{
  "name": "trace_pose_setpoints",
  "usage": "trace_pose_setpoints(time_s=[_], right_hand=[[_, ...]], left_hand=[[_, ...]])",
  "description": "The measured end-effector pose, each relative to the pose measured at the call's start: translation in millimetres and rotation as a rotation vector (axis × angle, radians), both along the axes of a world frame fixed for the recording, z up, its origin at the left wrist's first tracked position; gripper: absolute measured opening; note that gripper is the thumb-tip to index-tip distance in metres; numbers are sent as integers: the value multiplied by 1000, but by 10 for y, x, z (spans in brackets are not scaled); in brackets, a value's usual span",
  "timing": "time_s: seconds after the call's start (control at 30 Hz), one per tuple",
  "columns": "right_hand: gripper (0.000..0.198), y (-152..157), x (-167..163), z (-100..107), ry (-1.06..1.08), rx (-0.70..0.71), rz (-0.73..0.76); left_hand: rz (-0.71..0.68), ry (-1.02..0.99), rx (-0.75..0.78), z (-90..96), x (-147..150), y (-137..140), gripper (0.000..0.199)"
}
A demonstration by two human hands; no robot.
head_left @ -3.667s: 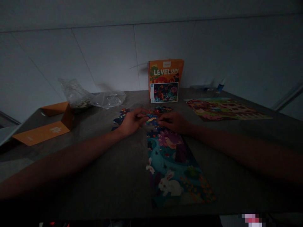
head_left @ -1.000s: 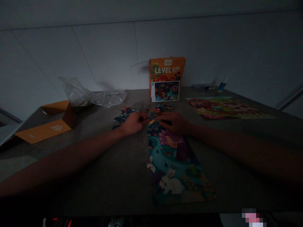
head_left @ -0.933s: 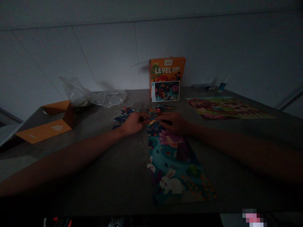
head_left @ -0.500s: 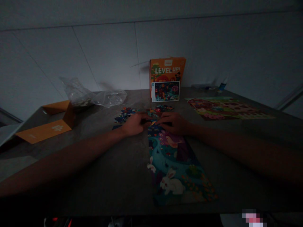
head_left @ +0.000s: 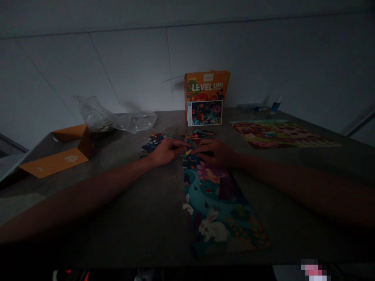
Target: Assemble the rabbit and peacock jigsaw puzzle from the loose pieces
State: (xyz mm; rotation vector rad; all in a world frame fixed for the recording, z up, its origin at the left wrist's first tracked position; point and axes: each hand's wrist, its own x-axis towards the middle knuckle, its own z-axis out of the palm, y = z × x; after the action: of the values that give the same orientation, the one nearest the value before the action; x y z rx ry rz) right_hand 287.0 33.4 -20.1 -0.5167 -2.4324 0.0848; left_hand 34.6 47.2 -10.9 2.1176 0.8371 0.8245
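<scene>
On the table (head_left: 131, 218), the left hand (head_left: 167, 152) and right hand (head_left: 216, 153) nearly meet, fingers bent, at the far end of a puzzle (head_left: 211, 195); whether they grip a piece cannot be told. The puzzle stretches toward the near edge; loose pieces (head_left: 155, 137) lie beyond the left hand.

Teal, rabbit-patterned puzzle (head_left: 215, 208), partly assembled, flat

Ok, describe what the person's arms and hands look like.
The left forearm and right forearm are bare, with no sleeves in view. The left hand and right hand wear no gloves, and no watch or bracelet shows. It is too dark to rule out rings.
</scene>
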Motion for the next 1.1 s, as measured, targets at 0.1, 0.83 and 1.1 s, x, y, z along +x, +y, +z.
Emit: trace_pose_setpoints(time_s=[0.1, 0.83, 1.1], right_hand=[[26, -3, -2, 2, -5, 10, -1], [19, 2, 14, 9, 14, 9, 57], [21, -11, 23, 38, -17, 50, 114]], left_hand=[[-19, 43, -2, 1, 6, -14, 25], [-133, 292, 586, 41, -5, -111, 16], [-159, 291, 539, 69, 9, -135, 14]])
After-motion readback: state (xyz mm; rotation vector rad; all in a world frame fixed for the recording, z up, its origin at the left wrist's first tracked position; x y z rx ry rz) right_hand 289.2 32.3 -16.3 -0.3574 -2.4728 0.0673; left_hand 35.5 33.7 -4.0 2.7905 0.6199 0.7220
